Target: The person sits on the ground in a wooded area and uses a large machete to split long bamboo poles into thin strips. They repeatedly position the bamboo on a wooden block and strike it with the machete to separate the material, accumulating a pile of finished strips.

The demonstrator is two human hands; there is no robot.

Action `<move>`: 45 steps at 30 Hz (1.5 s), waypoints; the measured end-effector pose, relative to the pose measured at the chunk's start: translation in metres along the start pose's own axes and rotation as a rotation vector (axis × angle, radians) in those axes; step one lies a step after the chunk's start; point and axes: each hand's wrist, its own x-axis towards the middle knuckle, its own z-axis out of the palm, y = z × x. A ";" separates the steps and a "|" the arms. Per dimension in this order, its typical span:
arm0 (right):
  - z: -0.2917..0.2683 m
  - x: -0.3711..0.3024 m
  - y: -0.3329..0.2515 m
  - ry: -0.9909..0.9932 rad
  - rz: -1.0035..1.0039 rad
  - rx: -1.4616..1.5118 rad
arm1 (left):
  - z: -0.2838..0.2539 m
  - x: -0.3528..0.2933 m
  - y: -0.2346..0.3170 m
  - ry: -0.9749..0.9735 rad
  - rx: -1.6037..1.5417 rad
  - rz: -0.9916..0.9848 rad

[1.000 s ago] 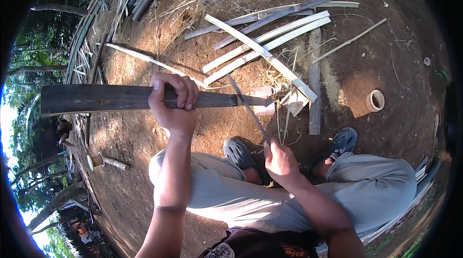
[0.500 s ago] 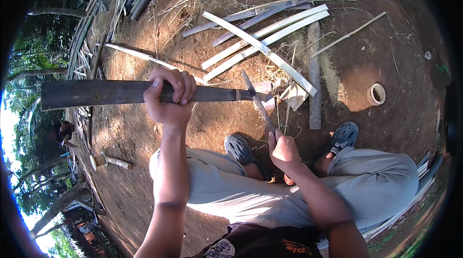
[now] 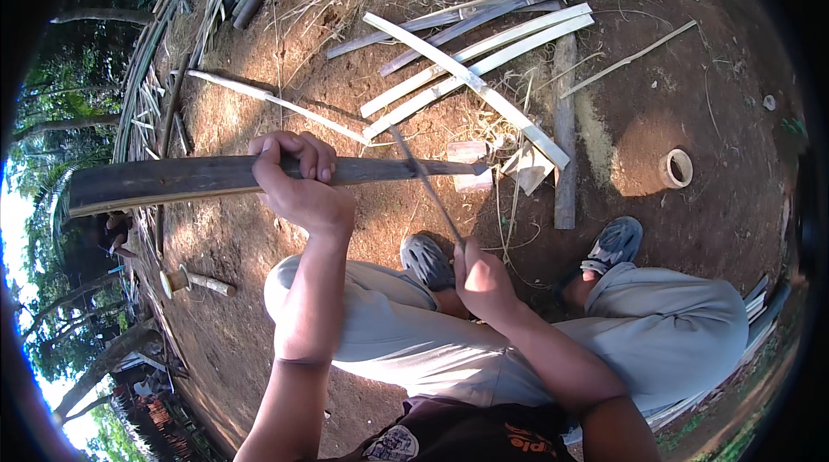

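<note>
- The right hand (image 3: 482,276) is closed in a fist around the handle of a long thin blade (image 3: 427,190), which slants up and to the left from the fist until its far end meets the dark bamboo slat (image 3: 207,179)
- A second ago the blade crossed the slat nearer its right end; over the three pictures the crossing point has crept leftward, toward the left hand, so the cut appears to be travelling along the slat
- The left hand (image 3: 298,181) is wrapped tight over the slat near its middle, fingers curled over the top edge, holding it level above the knees much as it did before
- The slat's right tip sits just above a small pale offcut (image 3: 469,164) on the ground, its left end reaching out toward the trees
- Beyond lie pale split strips (image 3: 484,47) fanned across the bare earth, a short ring of bamboo (image 3: 675,167) well to the right, and a wooden mallet (image 3: 194,281) to the left
- The person's feet, in grey shoes (image 3: 427,259), rest below the slat; judging by the blade's advance, the splitting is under way with much of the slat's length yet uncut
</note>
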 end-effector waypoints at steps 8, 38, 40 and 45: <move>0.003 -0.004 0.002 -0.040 0.055 -0.045 | 0.002 -0.002 -0.005 0.114 0.035 -0.021; -0.020 0.035 0.042 -0.021 0.096 -0.161 | -0.007 0.035 -0.020 0.163 -0.083 -0.453; -0.022 0.035 0.034 -0.116 0.238 -0.206 | -0.013 0.032 -0.018 0.024 0.217 -0.512; -0.028 0.040 0.023 -0.253 0.507 0.091 | -0.020 0.003 -0.090 0.046 0.395 -0.845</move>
